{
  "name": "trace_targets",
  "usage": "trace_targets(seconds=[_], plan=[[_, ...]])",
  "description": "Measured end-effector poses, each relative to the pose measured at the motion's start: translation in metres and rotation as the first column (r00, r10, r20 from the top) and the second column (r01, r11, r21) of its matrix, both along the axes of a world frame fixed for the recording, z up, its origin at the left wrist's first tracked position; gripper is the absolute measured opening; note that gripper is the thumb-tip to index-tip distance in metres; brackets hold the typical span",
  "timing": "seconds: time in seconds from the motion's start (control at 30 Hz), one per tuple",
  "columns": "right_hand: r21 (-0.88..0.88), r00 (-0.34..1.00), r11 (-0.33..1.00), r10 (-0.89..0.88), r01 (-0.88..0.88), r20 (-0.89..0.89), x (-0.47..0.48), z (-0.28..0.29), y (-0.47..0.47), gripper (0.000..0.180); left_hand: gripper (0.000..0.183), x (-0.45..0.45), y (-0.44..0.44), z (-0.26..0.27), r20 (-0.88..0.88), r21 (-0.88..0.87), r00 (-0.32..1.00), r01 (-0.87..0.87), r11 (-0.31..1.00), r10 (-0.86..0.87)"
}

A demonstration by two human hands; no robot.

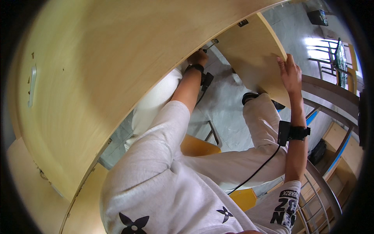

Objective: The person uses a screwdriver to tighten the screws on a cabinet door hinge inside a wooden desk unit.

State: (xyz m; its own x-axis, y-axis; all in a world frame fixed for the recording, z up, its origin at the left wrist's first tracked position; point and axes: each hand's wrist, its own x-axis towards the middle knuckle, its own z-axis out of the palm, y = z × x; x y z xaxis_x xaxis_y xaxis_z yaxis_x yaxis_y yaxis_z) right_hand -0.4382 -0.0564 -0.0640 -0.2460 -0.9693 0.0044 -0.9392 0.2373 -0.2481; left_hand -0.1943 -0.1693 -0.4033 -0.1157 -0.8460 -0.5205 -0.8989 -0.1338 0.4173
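My left hand (198,57), partly hidden by the edge of a large wooden panel (117,58), is closed around a screwdriver (209,47). Only the dark end of its handle and its thin shaft show. The shaft reaches a small metal fitting (215,41) at the edge of a smaller wooden board (245,55); I cannot tell whether the tip sits in a screw. My right hand (290,73) grips the outer edge of that board, thumb on the near face and fingers over the edge. A dark fitting (242,22) sits higher on the board.
A white handle (32,85) is on the large panel at the left. Below me is a yellow wooden seat (198,146). Metal bed-frame rails (327,87) stand close to my right arm. A cable (257,172) runs from the right wrist device. Farther off stands a chair (340,63).
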Motion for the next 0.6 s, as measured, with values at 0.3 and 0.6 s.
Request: trace_targets(seconds=[0.3, 0.6], plan=[[-0.016, 0.999, 1.000, 0.024, -0.024, -0.032, -0.002, -0.001, 0.000, 0.033, 0.040, -0.004, 0.000, -0.022, -0.066, -0.172, 0.996, -0.078, 0.982, 0.067], [-0.030, 0.999, 0.999, 0.033, -0.034, -0.022, 0.000, 0.001, 0.000, 0.032, 0.048, -0.002, -0.001, -0.020, -0.035, -0.168, 0.999, -0.008, 0.986, 0.002]])
